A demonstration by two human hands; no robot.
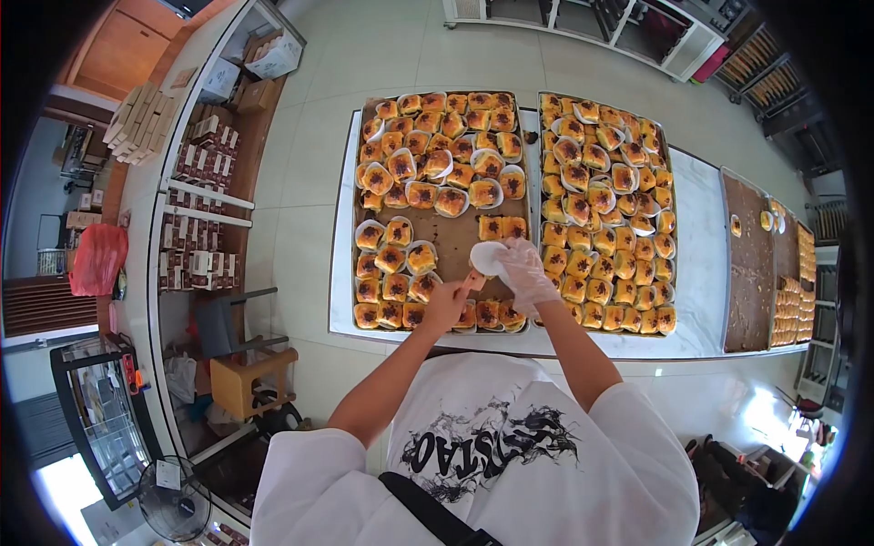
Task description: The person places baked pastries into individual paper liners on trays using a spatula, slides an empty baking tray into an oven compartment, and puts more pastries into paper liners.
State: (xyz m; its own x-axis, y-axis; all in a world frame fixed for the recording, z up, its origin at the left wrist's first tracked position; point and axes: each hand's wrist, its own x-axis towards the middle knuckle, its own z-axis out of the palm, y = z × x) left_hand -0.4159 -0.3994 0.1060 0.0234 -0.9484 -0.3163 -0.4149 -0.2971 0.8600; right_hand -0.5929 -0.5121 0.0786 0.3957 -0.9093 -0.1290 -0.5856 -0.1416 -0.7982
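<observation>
A white paper cup (485, 258) is being gripped by the gloved right hand (526, 273) above the left tray (356, 164); a pastry (474, 280) is being pinched by the left hand (446, 305), surrounded by pastry rows (393, 288).

Single head cam, fisheye, looking steeply down from above the person's own chest; black vignette rings the edges. Table (701, 273) with baking trays (455, 238) sits centre to 1 o'clock, mid-range. Shelving (205, 196) at 9–10 o'clock, floor fan (173, 499) at 7 o'clock. No second view, so no overlap.
</observation>
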